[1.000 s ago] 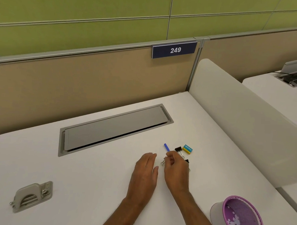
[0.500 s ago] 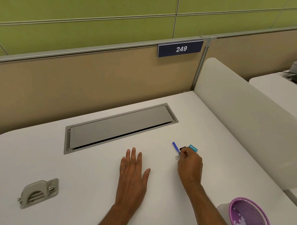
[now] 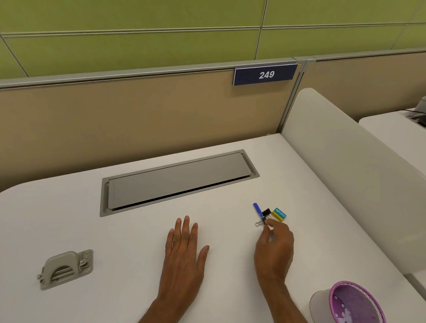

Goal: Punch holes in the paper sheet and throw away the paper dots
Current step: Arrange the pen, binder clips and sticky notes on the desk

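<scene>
A: Right hand (image 3: 274,249) is up by the little cluster of stationery, fingertips pinched together on the wire loop of a binder clip (image 3: 263,221). Blue pen (image 3: 258,209) and a small yellow-and-teal box (image 3: 279,214) sit just beside it.

B: And the left hand (image 3: 184,255)?

A: Flat on the desk (image 3: 70,216), fingers spread apart, holding nothing.

B: Where's the punch?

A: The hole punch (image 3: 65,268) sits well apart, at the near left. No paper sheet anywhere in view. The purple mesh bin (image 3: 358,309) at the near right already has pale dots in it.

B: How does that punch handle, you think?

A: Grey metal by the look of it, so stiff and fairly heavy for its size. I'd grip it across the body, not the lever. Any loose dots are feather-light and will scatter, so tip it right over the bin.
</scene>
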Demonstrator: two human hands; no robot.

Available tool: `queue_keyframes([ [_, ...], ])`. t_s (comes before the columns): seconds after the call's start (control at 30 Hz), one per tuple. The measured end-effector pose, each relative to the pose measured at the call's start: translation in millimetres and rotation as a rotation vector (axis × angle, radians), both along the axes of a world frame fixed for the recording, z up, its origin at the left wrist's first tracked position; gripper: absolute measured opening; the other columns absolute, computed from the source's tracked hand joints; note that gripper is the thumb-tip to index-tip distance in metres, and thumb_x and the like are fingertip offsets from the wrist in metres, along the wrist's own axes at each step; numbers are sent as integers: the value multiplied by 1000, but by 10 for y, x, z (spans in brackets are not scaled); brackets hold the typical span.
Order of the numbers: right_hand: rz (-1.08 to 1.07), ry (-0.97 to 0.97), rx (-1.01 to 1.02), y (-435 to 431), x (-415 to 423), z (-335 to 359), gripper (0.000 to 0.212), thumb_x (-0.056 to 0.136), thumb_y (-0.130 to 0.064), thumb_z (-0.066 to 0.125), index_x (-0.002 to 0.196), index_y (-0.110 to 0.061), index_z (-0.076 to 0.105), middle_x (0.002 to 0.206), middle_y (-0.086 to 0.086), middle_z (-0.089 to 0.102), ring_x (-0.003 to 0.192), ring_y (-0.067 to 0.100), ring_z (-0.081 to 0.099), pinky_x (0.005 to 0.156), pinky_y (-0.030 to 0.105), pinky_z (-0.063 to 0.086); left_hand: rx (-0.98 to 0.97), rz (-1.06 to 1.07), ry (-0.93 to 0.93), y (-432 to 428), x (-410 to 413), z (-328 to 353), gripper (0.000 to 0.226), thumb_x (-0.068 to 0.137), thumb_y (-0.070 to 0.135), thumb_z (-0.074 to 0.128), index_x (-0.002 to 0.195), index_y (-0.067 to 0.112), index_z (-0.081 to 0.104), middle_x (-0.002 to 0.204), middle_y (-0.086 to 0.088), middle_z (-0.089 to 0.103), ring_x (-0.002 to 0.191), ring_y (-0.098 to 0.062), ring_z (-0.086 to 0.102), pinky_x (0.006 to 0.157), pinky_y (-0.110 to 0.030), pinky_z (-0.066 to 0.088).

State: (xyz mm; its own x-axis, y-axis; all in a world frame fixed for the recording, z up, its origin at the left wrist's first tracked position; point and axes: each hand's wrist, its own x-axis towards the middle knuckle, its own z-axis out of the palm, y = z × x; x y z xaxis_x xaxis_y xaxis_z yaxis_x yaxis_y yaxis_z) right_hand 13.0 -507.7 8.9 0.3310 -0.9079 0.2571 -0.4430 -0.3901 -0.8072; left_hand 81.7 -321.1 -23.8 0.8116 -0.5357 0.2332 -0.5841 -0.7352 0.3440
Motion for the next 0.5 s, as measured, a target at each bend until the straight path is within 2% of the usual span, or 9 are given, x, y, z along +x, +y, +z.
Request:
queue_keyframes([
  [0.07, 54, 12, -80, 189, -69, -46, 20, 91, 0, 63, 107, -10, 70, 105, 5, 70, 102, 24, 61, 84, 39, 55, 5, 7, 3, 81, -29, 15, 64, 104, 47, 29, 157, 13, 25, 168, -5, 14, 156, -20, 5, 124, -38, 6],
  [0.17, 166, 16, -166, 413, -122, -122, 21, 88, 1, 67, 106, -9, 70, 106, 6, 71, 105, 26, 62, 91, 42, 53, 5, 34, 13, 212, -62, 55, 65, 103, 48, 32, 158, 15, 23, 168, -4, 14, 156, -19, 4, 124, -37, 5],
  [0.27, 240, 43, -201, 623, -119, -112, 22, 92, -6, 66, 113, -10, 69, 119, 7, 69, 116, 28, 61, 98, 46, 50, 1, 64, 17, 359, -96, 136, 66, 103, 50, 32, 159, 17, 23, 168, -3, 13, 156, -17, 3, 125, -35, 2],
  [0.4, 351, 106, -254, 920, -127, -38, 35, 96, -26, 56, 128, -13, 63, 143, 7, 56, 140, 25, 43, 113, 46, 38, -14, 106, 4, 574, -168, 291, 67, 104, 55, 26, 159, 18, 20, 169, -3, 11, 156, -18, 2, 124, -37, 2],
  [0.5, 425, 133, -280, 1111, -165, 10, 43, 97, -31, 54, 136, -12, 58, 155, 7, 44, 151, 22, 26, 119, 48, 29, -9, 129, 1, 781, -249, 399, 68, 104, 54, 26, 160, 19, 13, 169, -2, 5, 156, -18, -1, 125, -37, -1],
])
